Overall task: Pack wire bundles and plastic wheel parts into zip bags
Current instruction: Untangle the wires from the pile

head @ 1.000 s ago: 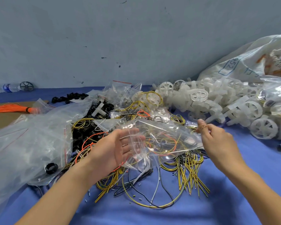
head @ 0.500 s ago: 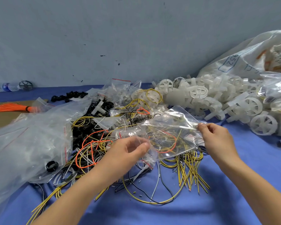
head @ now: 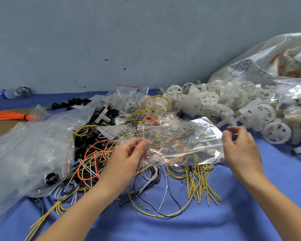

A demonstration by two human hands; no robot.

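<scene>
A grey-blue wall backs the blue-covered desk (head: 250, 214). Both hands hold a clear plastic zip bag (head: 181, 141) above the loose yellow, orange and black wires (head: 172, 180): the left hand (head: 129, 159) pinches its left edge, the right hand (head: 240, 150) its right corner, fingers blurred. The bag looks nearly empty. The heap of white plastic wheels (head: 233, 108) and most wires seem unpacked, so much remains.

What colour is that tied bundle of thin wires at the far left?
Bright orange; the tied wire bundle shows in the head view.
</scene>
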